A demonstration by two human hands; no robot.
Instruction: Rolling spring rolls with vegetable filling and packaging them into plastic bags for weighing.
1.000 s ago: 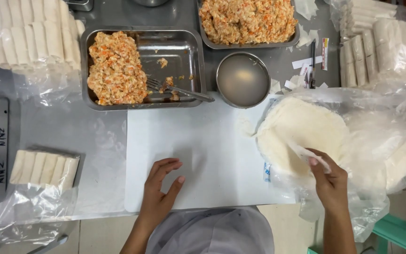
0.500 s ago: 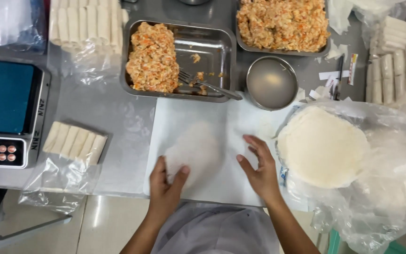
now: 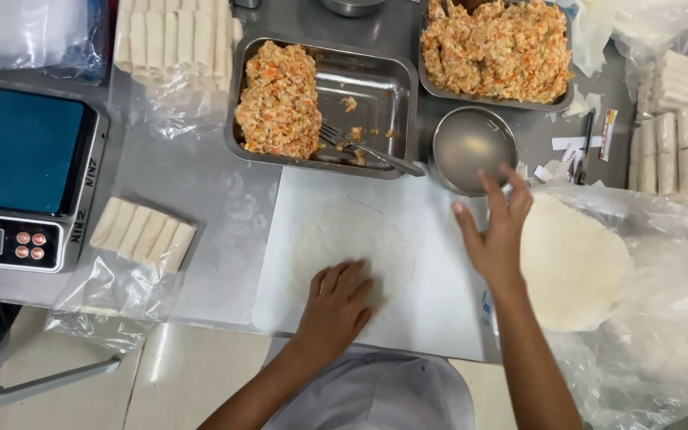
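Note:
A thin round wrapper (image 3: 349, 239) lies flat on the white cutting board (image 3: 431, 295). My left hand (image 3: 336, 301) presses palm-down on the wrapper's near edge. My right hand (image 3: 494, 229) hovers with fingers spread just in front of the round metal bowl (image 3: 471, 145), holding nothing. To its right a stack of round wrappers (image 3: 575, 263) rests on clear plastic. A steel tray (image 3: 376, 87) behind the board holds orange-flecked filling (image 3: 279, 99) and a fork (image 3: 364, 146).
A second tray of filling (image 3: 495, 49) sits at the back right. Finished rolls lie in rows at the back left (image 3: 170, 41), at the right (image 3: 678, 131) and on plastic beside the board (image 3: 143, 232). A digital scale (image 3: 21, 179) stands at the left.
A wrapper was taken from the stack and laid on the board. My left hand now presses on it, and my right hand has lifted away toward the metal bowl.

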